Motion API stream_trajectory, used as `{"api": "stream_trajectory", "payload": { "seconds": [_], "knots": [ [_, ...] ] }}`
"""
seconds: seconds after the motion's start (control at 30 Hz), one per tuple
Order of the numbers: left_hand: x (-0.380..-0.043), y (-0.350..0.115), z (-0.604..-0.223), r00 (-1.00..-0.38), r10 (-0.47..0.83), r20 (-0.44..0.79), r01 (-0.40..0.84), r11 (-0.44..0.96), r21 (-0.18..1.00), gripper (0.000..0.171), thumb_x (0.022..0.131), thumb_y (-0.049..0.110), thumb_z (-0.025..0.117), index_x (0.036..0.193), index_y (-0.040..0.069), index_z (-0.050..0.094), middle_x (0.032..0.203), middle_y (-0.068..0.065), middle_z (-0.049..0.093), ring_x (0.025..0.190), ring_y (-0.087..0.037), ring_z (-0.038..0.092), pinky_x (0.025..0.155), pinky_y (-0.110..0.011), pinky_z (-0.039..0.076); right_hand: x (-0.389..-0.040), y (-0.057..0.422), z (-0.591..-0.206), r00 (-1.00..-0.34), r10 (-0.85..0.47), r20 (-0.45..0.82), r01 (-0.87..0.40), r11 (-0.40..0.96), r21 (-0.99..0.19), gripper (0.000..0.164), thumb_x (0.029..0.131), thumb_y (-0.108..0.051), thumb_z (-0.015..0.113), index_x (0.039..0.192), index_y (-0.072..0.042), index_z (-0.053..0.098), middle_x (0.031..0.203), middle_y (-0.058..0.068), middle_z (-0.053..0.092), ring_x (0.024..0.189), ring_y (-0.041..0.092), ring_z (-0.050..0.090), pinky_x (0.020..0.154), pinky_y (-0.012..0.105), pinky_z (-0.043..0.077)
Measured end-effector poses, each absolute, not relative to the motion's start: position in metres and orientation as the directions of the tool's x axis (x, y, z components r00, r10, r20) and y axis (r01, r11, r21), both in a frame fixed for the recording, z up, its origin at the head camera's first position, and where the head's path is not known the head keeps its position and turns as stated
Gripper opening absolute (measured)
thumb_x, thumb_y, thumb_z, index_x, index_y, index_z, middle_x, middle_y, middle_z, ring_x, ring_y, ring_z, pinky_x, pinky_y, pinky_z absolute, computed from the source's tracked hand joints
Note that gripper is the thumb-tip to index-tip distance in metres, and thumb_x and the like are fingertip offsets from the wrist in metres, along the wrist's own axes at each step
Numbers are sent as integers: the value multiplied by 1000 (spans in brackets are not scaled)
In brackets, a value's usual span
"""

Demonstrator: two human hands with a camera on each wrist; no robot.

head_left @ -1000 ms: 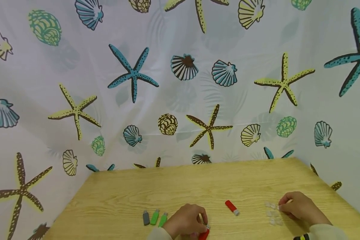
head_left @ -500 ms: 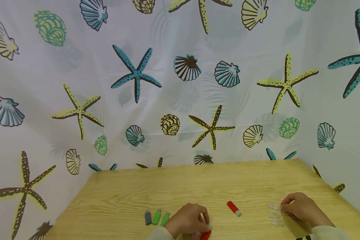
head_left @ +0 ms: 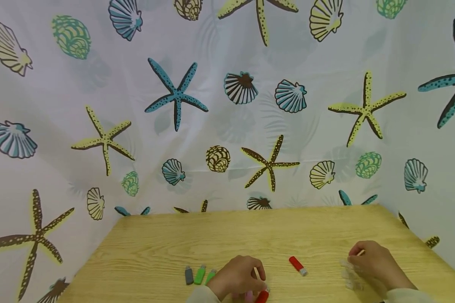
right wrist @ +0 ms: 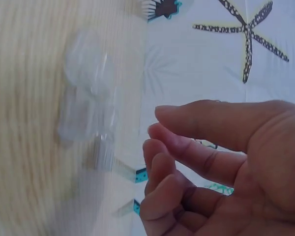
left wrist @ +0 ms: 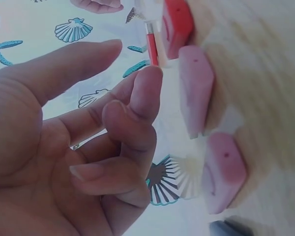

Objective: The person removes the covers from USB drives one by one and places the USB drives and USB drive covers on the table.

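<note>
In the head view my left hand (head_left: pixel 240 275) is low over the table, close beside a red USB stick (head_left: pixel 263 296) and a pink one (head_left: pixel 249 297). The left wrist view shows its fingers loosely bent and holding nothing, with two pink USB sticks (left wrist: pixel 195 91) and the red one on the wood alongside. My right hand (head_left: pixel 375 261) hovers at a small group of clear plastic pieces (head_left: pixel 349 281), partly covering them. Seen from the right wrist, its thumb and index fingertips are near each other with nothing between them; the clear pieces (right wrist: pixel 86 98) lie in front of the fingertips.
Another red USB stick (head_left: pixel 297 266) lies between the hands. Left of the left hand are a grey USB stick (head_left: pixel 189 275) and two green ones (head_left: pixel 199 274). A shell-and-starfish patterned cloth (head_left: pixel 227 126) hangs behind the wooden table (head_left: pixel 242 231).
My right hand has shifted slightly left, over the clear pieces. The left hand stays in place by the red and pink sticks. The head view has turned a little left.
</note>
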State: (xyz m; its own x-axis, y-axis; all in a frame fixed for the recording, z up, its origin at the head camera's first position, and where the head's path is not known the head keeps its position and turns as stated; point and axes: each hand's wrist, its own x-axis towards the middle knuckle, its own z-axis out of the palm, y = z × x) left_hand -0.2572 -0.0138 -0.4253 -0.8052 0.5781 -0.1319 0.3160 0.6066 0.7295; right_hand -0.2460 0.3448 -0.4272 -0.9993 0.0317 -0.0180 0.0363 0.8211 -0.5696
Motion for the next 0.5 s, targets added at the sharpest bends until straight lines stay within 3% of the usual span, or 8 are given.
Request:
{"api": "stream_trajectory", "payload": {
  "seconds": [0.1, 0.5],
  "knots": [
    [-258, -15, -423, -806, 582, -110, 338, 605, 721, 8, 85, 17, 74, 82, 17, 66, 67, 6, 62, 51, -13, 57, 46, -25, 44, -247, 332, -426, -1000, 19, 25, 1, 821, -571, 9, 88, -14, 66, 87, -5, 66, 81, 1, 63, 70, 17, 57, 61, 37, 47],
    [-259, -17, -419, -804, 583, -117, 308, 577, 757, 9, 86, 18, 73, 81, 17, 66, 68, 4, 61, 48, -18, 55, 41, -28, 43, -248, 281, -427, -997, -14, 71, -54, 790, -610, 10, 84, -15, 73, 81, -8, 66, 75, -1, 60, 68, 15, 53, 61, 34, 45]
  ]
}}
